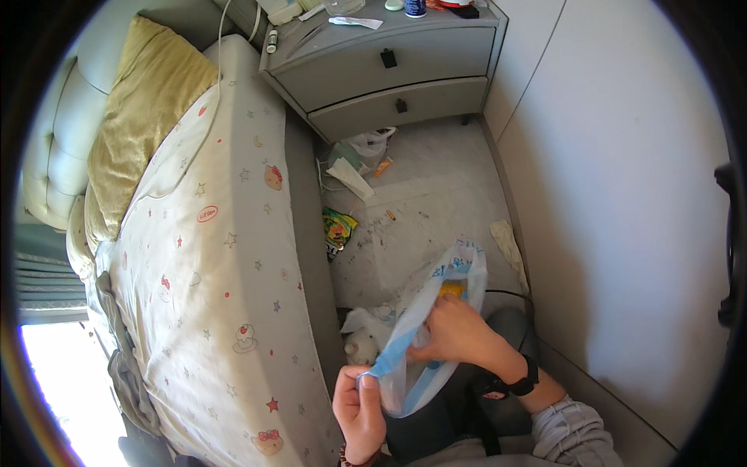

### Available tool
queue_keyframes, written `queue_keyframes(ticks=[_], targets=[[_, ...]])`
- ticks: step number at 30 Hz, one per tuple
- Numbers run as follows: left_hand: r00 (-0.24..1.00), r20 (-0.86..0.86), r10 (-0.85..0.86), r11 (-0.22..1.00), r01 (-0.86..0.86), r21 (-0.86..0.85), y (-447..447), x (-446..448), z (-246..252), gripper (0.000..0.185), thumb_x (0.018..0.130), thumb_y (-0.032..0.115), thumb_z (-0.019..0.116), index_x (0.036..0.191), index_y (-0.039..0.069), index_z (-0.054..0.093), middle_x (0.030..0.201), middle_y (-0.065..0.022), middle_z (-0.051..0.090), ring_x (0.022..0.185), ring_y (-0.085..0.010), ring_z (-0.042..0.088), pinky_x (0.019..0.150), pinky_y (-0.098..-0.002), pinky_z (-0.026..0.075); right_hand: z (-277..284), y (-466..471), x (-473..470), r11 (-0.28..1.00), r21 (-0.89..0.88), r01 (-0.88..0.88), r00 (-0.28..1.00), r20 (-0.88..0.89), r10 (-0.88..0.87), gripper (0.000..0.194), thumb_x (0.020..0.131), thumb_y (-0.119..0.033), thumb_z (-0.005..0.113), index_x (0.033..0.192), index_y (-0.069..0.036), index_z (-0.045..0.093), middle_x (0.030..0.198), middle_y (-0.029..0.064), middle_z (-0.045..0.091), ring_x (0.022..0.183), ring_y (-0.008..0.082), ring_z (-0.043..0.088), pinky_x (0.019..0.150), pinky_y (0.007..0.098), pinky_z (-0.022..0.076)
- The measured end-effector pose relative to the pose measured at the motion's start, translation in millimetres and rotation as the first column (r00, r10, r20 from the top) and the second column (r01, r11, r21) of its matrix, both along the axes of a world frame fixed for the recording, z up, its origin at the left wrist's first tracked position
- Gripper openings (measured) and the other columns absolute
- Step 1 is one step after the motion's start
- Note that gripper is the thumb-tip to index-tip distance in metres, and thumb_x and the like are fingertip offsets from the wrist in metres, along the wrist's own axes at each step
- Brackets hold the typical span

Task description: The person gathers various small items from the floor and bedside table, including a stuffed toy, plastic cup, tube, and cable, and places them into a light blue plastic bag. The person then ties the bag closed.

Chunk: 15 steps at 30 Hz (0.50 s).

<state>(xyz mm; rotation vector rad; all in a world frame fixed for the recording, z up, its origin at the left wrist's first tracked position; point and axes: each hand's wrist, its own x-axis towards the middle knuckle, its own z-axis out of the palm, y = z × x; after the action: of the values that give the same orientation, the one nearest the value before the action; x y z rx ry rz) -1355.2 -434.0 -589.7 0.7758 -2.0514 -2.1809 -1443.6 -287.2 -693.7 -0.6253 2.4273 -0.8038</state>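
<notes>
My left hand [362,408] pinches the rim of a translucent plastic bag [402,344] with blue bands, thumb on top. The bag's mouth is stretched open. My right hand [461,333] reaches into it, its fingertips partly hidden, so whether they grip anything cannot be told. Just beyond the right knuckles a yellow item [451,290] shows within the bag's mouth. A white plush toy [360,345] lies on the floor beside the bag, against the bed's base.
A bed [233,280] runs along the left. At the top stands a grey nightstand [397,70]; below it lie a crumpled plastic bag [370,143], a white paper [351,178] and a green-yellow snack packet [338,230]. A pale cloth [509,248] lies by the right wall.
</notes>
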Motion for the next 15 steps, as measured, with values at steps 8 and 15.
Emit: queue_keyframes(ticks=[8,15], targets=[[0.99,-0.067,-0.126,0.992,0.127,0.018,20,17,12,0.019,0.095,0.019,0.048,0.087,0.002,0.047,0.071,-0.0013,0.054,0.06,-0.0036,0.044,0.055,-0.0177,0.034,-48,-1,16,0.847,-0.443,0.294,0.954,0.078,-0.29,0.026,0.077,-0.022,0.063,0.096,-0.004,0.062,0.096,0.0144,0.063,0.091,0.0296,0.06,0.078,0.0399,0.0473],[0.997,-0.047,0.065,0.994,-0.06,0.094,0,16,11,0.017,0.095,0.017,0.047,0.084,0.004,0.045,0.066,-0.0009,0.053,0.056,-0.004,0.044,0.051,-0.018,0.034,-13,61,6,0.913,-0.089,0.397,0.864,0.372,-0.339,0.043,0.075,-0.026,0.067,0.106,0.001,0.057,0.109,0.0205,0.058,0.097,0.0361,0.057,0.08,0.0392,0.0472]])
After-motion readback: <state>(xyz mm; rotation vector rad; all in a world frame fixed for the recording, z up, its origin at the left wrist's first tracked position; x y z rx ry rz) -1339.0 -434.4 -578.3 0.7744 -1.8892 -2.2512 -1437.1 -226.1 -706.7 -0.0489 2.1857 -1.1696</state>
